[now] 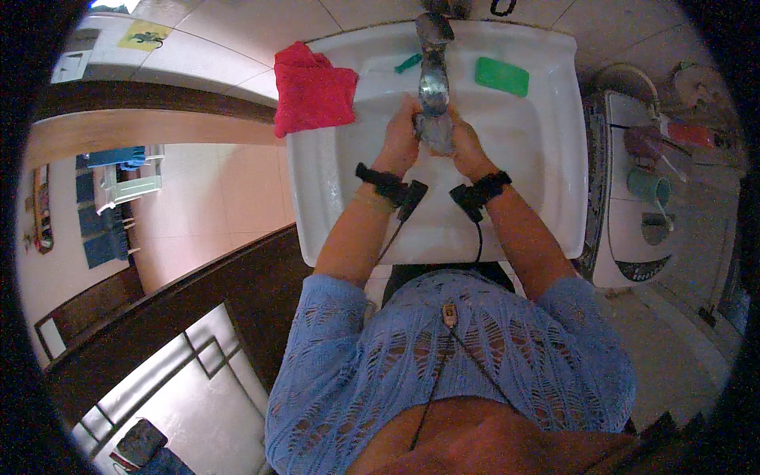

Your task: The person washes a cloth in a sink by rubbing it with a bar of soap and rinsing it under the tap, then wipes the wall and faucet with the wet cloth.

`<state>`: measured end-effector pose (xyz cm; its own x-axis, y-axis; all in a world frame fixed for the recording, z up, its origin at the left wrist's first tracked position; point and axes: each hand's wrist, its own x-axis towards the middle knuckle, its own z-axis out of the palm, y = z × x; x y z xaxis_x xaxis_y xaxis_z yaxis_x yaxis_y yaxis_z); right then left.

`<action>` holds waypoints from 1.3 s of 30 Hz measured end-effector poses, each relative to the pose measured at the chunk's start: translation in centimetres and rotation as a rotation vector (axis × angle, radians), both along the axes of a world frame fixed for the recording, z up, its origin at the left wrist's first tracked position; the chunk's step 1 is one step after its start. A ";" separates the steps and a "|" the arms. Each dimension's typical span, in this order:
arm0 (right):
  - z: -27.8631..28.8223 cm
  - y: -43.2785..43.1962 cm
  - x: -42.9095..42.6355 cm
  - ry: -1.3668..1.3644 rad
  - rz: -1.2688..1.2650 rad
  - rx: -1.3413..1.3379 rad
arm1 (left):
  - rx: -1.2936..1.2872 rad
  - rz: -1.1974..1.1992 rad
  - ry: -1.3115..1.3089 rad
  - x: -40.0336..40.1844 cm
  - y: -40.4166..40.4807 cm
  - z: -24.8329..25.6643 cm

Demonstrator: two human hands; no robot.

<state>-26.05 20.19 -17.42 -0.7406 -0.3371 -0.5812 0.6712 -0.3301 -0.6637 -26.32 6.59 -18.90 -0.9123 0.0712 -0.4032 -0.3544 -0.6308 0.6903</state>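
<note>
A white ceramic washbasin (504, 214) lies before me, with a metal faucet (434, 83) at its back centre. Just below the spout, my left hand (402, 139) and my right hand (468, 142) hold a translucent greyish object (436, 133) from its two sides. The faucet covers its far end, and blur leaves its exact kind unclear. Several of my fingers are hidden behind the object and the spout. Each wrist wears a black strap with a cabled device.
A red cloth (314, 89) drapes over the basin's back left corner. On the back ledge are a green sponge or scouring pad (502, 76) and a small dark green item (408, 63). A white washing machine (635, 237) stands at the right, with a greenish cup (650, 185) on it.
</note>
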 end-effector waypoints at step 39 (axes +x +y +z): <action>-3.0 0.4 -0.3 -0.230 -0.104 -0.628 | -1.326 0.173 0.713 -0.9 -2.0 12.6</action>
<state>-26.34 20.56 -20.43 -0.6681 -0.5963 -0.4450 0.7165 -0.6769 -0.1686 -27.25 4.64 -6.34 -0.8975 -0.1036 0.4288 0.3003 0.5686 0.7659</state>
